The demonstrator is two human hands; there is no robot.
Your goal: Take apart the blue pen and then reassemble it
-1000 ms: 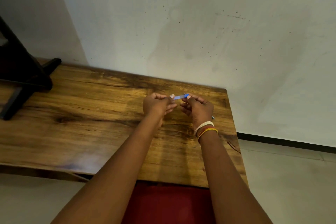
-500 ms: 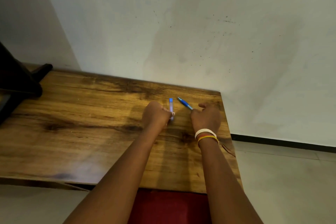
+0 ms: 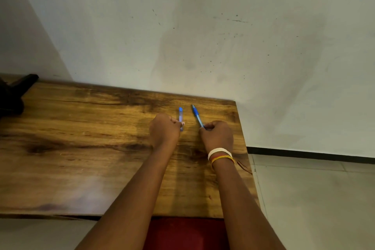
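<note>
The blue pen is in two pieces. My left hand (image 3: 165,130) is closed around the lower end of a short translucent blue cap (image 3: 180,115), which points away from me over the wooden table (image 3: 81,138). My right hand (image 3: 217,135), with white, red and yellow bands at the wrist, grips the near end of the blue pen body (image 3: 197,116). The body slants up and left, its dark tip pointing toward the wall. The two pieces are a short gap apart. Both fists rest on or just above the tabletop.
The table's right edge (image 3: 243,140) runs just beside my right hand, with tiled floor beyond. A pale wall stands right behind the table. A dark object (image 3: 18,91) sits at the far left. Red fabric (image 3: 182,233) shows below the table's front edge.
A second ago both hands held the pen together above the table. They have since pulled it apart and lowered, left hand with the cap, right with the body. The view has shifted left slightly.
</note>
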